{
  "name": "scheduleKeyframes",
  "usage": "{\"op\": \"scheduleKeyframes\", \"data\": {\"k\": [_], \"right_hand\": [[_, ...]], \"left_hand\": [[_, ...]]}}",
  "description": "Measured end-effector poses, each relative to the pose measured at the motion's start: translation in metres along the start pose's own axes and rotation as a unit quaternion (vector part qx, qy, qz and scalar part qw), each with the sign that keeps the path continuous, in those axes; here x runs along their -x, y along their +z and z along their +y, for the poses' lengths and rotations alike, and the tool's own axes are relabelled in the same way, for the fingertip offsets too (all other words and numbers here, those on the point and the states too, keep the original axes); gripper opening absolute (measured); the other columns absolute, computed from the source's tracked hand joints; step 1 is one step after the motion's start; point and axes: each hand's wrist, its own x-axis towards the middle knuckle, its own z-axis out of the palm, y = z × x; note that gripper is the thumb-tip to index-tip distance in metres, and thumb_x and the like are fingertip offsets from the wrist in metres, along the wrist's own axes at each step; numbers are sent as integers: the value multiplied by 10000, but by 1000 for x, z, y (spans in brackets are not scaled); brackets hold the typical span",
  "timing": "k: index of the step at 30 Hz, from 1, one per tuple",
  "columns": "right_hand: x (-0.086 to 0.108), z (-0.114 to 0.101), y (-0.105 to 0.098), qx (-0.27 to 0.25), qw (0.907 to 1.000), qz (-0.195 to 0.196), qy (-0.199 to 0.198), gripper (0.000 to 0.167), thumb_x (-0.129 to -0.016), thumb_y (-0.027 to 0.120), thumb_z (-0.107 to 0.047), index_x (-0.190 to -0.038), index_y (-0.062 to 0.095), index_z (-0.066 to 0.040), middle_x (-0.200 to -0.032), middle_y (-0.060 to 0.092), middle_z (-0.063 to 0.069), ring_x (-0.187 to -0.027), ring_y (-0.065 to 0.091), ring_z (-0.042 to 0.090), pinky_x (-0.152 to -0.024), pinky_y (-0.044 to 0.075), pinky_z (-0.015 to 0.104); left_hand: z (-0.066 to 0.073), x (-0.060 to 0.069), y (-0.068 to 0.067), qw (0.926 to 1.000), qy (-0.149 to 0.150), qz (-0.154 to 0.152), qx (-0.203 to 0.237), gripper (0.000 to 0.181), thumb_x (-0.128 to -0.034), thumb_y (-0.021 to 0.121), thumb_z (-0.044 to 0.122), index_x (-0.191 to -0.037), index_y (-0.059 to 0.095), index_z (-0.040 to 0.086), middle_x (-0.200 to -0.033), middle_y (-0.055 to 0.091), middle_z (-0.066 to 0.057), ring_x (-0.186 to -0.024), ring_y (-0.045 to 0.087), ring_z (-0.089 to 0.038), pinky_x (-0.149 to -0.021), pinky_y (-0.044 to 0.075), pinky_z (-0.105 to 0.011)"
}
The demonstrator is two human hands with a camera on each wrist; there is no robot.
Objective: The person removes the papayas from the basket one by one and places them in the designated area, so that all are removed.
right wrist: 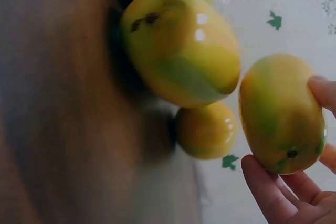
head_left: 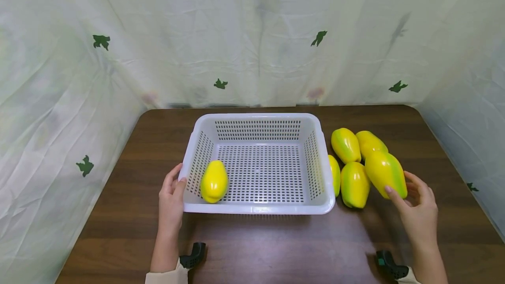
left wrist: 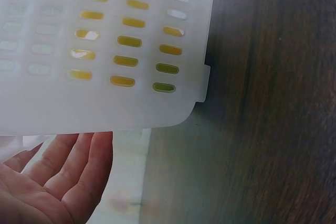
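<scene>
A white plastic basket (head_left: 258,208) with slotted walls stands on the table, a yellow mango (head_left: 214,182) lying in its left part. At the basket's left rim, my left hand (head_left: 172,194) grips the edge with the thumb on top. Its fingers (left wrist: 79,169) reach up against the rim's underside in the left wrist view. My right hand (head_left: 420,207) holds a yellow-green mango (head_left: 385,173) between thumb and fingers, and the right wrist view shows it raised off the table. Beside the basket on the right lie several more mangoes (head_left: 355,184), one partly hidden by the rim.
The brown wooden table (head_left: 276,249) carries the basket and fruit. A pale curtain (head_left: 256,38) with green leaf shapes surrounds it at the back and sides. Black wrist-worn devices (head_left: 193,255) show near both forearms.
</scene>
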Motion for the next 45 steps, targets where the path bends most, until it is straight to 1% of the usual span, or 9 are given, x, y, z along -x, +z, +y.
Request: {"op": "scheduleKeyframes", "data": {"k": [4, 8, 12, 19, 22, 28, 34, 39, 45], "right_hand": [[8, -10, -1, -13, 9994, 103, 341, 547, -780, 702, -168, -1283, 488, -153, -1008, 394, -61, -846, 452, 15, -635, 391, 34], [8, -9, 0, 47, 9983, 189, 548, 541, -778, 704, -180, -1276, 495, -146, -994, 402, -57, -812, 446, 6, -627, 384, 34], [9, -4, 2, 170, 9973, 258, 659, 549, -772, 710, -204, -1275, 494, -154, -982, 402, -68, -802, 434, 4, -631, 371, 44], [9, 4, 3, 407, 9960, 242, 757, 565, -778, 703, -238, -1289, 477, -157, -976, 410, -50, -787, 410, 4, -650, 344, 125], [8, 8, 4, 560, 9949, 125, 830, 577, -786, 692, -269, -1302, 460, -154, -996, 414, -18, -810, 406, 53, -656, 341, 190], [7, 12, 5, 788, 9931, -236, 838, 607, -814, 653, -312, -1334, 404, -119, -1059, 403, 79, -892, 409, 209, -669, 339, 275], [7, 14, 6, 835, 9922, -522, 770, 630, -825, 639, -316, -1345, 366, -90, -1050, 375, 84, -870, 402, 215, -607, 354, 178], [7, 15, 7, 712, 9941, -486, 662, 623, -824, 646, -286, -1339, 366, -74, -1064, 368, 80, -846, 378, 181, -616, 341, 126], [7, 14, 7, 686, 9959, -307, 505, 606, -826, 647, -257, -1334, 378, -68, -1125, 373, 89, -947, 345, 195, -682, 321, 184]], "left_hand": [[0, 0, 0, 10000, 0, -2, 27, 402, -951, 415, 274, -1349, 397, 223, -1248, 504, -48, -1024, 519, -185, -774, 474, -243], [-1, -1, 0, 10000, 8, 7, 83, 391, -952, 414, 263, -1343, 405, 242, -1241, 509, -51, -1020, 522, -185, -745, 474, -205], [-1, -1, 0, 9999, 9, 7, 109, 385, -953, 413, 260, -1338, 411, 255, -1244, 509, -50, -1026, 521, -187, -757, 473, -213], [-2, -1, 0, 9999, 30, 12, 128, 390, -955, 406, 245, -1344, 409, 217, -1250, 504, -60, -1042, 517, -197, -797, 468, -254], [-2, -1, 0, 9999, 62, -1, 129, 388, -956, 405, 248, -1343, 409, 224, -1252, 502, -54, -1048, 517, -196, -798, 468, -260], [-2, 0, 0, 9999, 124, -8, 102, 392, -954, 406, 265, -1344, 404, 226, -1255, 502, -44, -1059, 516, -199, -809, 465, -289], [-3, 0, 0, 9999, 121, 4, 93, 397, -953, 406, 278, -1347, 400, 226, -1256, 502, -35, -1067, 515, -198, -840, 448, -349], [-3, 0, 0, 9999, 99, 5, 93, 392, -953, 406, 285, -1342, 404, 248, -1258, 497, -23, -1059, 514, -190, -831, 454, -333], [-3, 0, 0, 9999, 59, -4, 91, 389, -948, 413, 303, -1336, 406, 276, -1262, 494, -18, -1056, 514, -188, -817, 459, -315]]}}
